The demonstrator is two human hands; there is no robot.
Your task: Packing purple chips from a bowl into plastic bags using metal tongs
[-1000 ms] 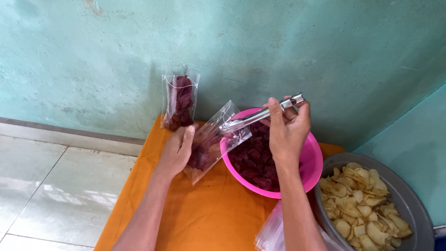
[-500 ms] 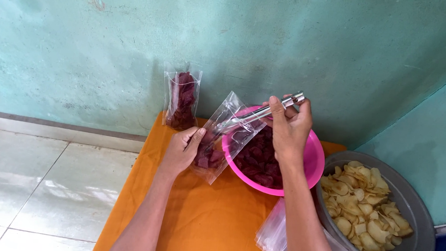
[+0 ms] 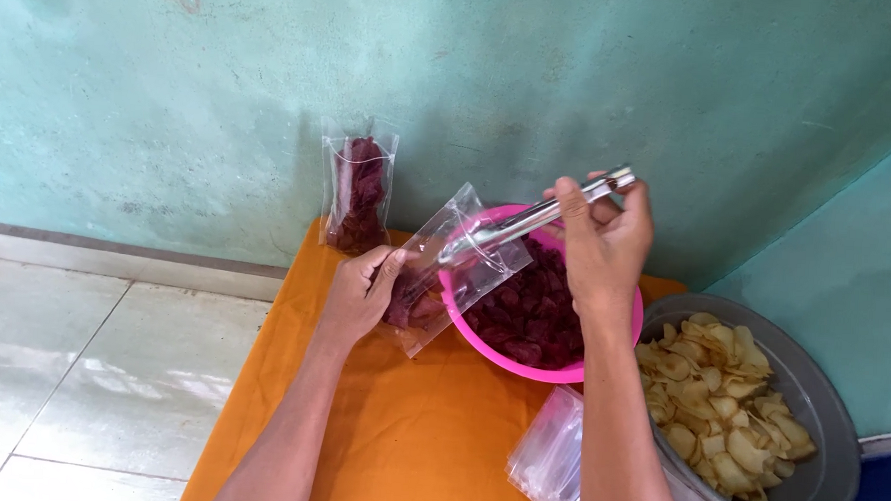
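Now your left hand (image 3: 358, 295) grips the bag (image 3: 445, 266) beside the pink bowl (image 3: 616, 360) — your right hand (image 3: 606, 243) clamps tongs (image 3: 537, 219) into it.

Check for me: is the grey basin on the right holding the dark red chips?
No, the grey basin holds pale yellow chips; the dark red chips lie in the pink bowl.
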